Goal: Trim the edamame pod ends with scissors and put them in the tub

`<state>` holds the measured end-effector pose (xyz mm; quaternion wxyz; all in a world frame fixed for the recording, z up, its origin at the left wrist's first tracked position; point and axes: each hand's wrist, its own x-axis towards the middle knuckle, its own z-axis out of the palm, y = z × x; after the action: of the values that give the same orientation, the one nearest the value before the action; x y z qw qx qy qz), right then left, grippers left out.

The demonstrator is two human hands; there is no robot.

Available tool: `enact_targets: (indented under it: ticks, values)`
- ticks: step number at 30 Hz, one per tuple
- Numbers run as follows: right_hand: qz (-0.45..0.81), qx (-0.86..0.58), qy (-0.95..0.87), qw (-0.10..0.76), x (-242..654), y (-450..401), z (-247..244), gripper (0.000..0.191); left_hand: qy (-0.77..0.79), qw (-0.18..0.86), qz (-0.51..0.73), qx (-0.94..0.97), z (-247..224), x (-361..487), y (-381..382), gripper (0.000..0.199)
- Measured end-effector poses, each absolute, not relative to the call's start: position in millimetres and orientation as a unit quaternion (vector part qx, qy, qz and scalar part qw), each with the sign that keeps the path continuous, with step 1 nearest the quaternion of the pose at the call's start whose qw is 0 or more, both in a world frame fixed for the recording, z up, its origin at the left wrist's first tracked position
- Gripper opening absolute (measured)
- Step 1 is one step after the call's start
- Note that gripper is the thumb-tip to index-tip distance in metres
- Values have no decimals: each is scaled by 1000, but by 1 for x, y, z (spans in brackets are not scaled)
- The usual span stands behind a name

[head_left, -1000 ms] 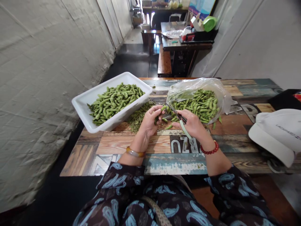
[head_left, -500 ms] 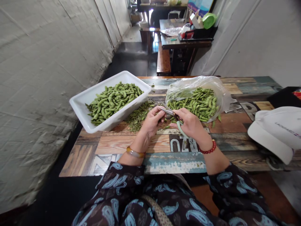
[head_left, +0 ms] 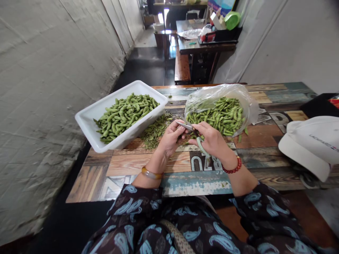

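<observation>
My right hand is closed on a pair of scissors with pale green handles, blades pointing left. The blade tips reach my left hand, whose fingers are pinched together; what they hold is hidden. To the left, green pods fill part of a white tub. Behind my right hand, a clear plastic bag lies open with more pods in it. Between tub and bag is a pile of green trimmings.
The patchwork-patterned table carries a white cap at the right. Beyond it stand a bench and another table with a black tray. A rough wall runs along the left.
The view has shifted slightly. The scissor blades have opened a little at my left fingertips; both hands stay in nearly the same place.
</observation>
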<state>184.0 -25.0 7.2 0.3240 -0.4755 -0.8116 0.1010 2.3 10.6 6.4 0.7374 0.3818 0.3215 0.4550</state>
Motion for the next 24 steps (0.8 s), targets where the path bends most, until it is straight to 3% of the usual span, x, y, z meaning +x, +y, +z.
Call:
enact_targets:
  ticks: [10, 24]
  values:
    - [110, -465, -813, 332, 183, -24, 2, 40, 288, 747, 436, 411, 3, 0, 11, 31]
    - [97, -475, -814, 320, 184, -24, 5, 46, 311, 731, 450, 408, 6, 1, 11, 41]
